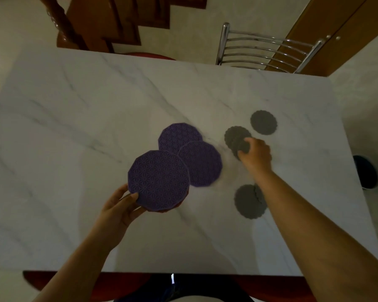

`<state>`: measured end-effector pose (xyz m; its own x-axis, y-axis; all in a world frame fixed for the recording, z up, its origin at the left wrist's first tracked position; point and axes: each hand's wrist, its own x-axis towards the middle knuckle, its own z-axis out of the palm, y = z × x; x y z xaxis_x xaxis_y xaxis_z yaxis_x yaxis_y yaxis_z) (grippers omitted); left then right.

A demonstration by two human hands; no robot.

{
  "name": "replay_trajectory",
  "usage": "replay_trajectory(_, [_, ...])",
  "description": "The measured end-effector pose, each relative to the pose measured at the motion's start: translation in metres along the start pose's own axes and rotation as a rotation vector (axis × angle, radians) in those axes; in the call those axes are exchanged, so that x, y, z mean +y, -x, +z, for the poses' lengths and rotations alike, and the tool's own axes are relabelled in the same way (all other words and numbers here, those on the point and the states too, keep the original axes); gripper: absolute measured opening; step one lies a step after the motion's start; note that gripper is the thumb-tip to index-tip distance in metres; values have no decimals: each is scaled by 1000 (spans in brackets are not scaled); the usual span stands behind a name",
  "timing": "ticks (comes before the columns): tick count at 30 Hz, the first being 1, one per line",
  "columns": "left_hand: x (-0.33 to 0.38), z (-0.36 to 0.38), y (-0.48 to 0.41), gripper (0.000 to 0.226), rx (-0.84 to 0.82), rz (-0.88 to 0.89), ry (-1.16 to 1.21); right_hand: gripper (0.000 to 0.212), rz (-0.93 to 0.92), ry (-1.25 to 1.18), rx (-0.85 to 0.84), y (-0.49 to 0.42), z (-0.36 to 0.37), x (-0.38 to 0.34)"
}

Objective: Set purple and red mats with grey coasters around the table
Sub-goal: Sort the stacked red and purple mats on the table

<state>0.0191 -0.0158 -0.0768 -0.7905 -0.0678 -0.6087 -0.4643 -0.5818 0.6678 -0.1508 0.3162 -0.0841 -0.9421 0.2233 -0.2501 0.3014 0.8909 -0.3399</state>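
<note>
My left hand (pixel 122 205) grips a purple mat (pixel 158 179) by its near-left edge, thumb on top, held just above the white marble table (pixel 74 127); something reddish shows under its near rim. Two more purple mats (pixel 202 164) (pixel 178 135) lie overlapping in the middle of the table. My right hand (pixel 256 154) pinches a small stack of grey coasters (pixel 236 138) to their right. A single grey coaster (pixel 263 122) lies farther back. Two overlapping grey coasters (pixel 248 201) lie nearer me, partly under my right forearm.
A chrome-backed chair (pixel 268 50) stands at the far right side of the table, and a red seat (pixel 148 55) shows at the far edge. Wooden stairs (pixel 96 22) rise behind. A dark round object (pixel 366 172) sits on the floor at the right.
</note>
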Motion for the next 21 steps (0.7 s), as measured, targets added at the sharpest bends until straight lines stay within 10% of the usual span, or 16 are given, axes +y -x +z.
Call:
replay_trajectory(4, [1, -2, 0, 31, 0, 12, 8, 67, -251, 109, -167, 25, 34, -40])
replay_trajectory(12, [1, -9, 5, 30, -17, 28, 20, 109, -116, 367, -359, 25, 50, -59])
replay_trajectory(21, [0, -15, 7, 30, -19, 16, 18, 82, -20, 85, -235, 41, 44, -75])
